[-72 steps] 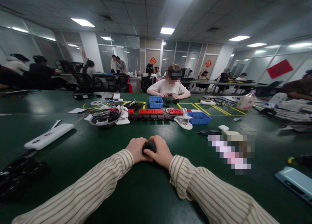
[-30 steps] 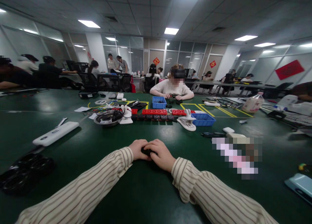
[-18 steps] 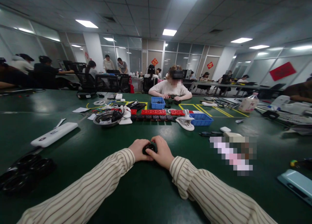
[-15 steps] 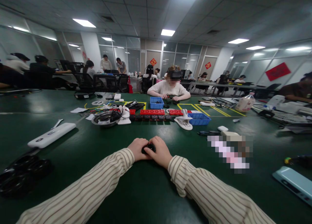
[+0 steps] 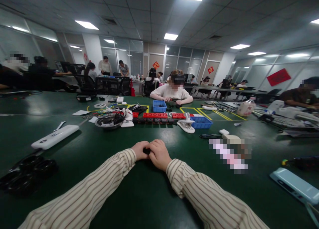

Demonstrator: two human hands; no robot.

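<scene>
Both hands meet over the middle of the green table (image 5: pixel 129 195). My left hand (image 5: pixel 139 149) is closed around a small black object (image 5: pixel 146 151), of which only a dark patch shows between the hands. From the other side my right hand (image 5: pixel 159 154) wraps over it, fingers bent and covering most of it. What kind of object it is cannot be made out. Beyond the hands lies a row of red and black power strips (image 5: pixel 155 115), with a white clip stand (image 5: pixel 186 124) at its right end.
Black rings (image 5: pixel 27 172) and a white power bank (image 5: pixel 56 136) lie at left. A metal bowl (image 5: pixel 101 125) of cables stands behind, and a blue bin (image 5: pixel 201 123) sits at right. A light-blue device (image 5: pixel 296 182) is far right. Another person (image 5: pixel 169 89) works opposite.
My right hand has turned and its fingers now cover more of the black object, whose round dark face showed before. The view has shifted slightly.
</scene>
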